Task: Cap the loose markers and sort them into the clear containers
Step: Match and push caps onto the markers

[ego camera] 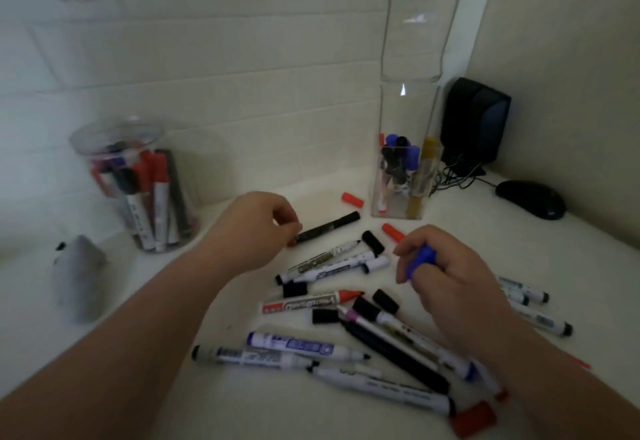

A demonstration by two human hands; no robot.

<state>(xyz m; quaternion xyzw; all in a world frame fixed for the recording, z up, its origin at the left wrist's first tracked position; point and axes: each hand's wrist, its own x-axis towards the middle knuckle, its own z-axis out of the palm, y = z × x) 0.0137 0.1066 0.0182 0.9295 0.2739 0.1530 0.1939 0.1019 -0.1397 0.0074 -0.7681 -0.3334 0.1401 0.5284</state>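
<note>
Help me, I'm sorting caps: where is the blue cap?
In the head view, right of centre, the right hand grips the blue cap in curled fingers, just on the near side of a loose red cap.

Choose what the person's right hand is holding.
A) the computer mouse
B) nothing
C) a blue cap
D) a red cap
C: the right hand curls its fingers round a blue cap; the left hand pinches a black marker.
</note>
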